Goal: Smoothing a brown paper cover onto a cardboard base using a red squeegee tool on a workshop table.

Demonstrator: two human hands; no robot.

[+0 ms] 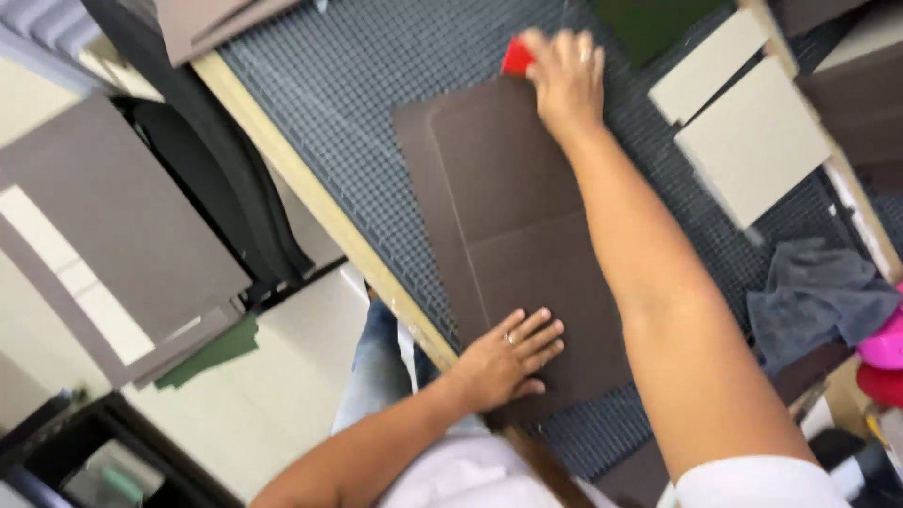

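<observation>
A dark brown flat card sheet [513, 202] with crease lines lies on a blue-grey grid mat [348, 85]. My left hand [508, 357] presses flat on the sheet's near end, fingers spread, a ring on one finger. My right hand [564, 75] is stretched out to the sheet's far end and grips a small red tool [516, 58] held against the sheet's edge. My right forearm crosses over the sheet's right side.
Two pale beige boards [752, 141] lie at the mat's right, a dark green sheet [649, 23] beyond them. A grey cloth [814, 296] and pink items [884, 348] sit at the right edge. Stacked grey-brown sheets [113, 235] lie lower left, beyond the table's wooden edge [310, 193].
</observation>
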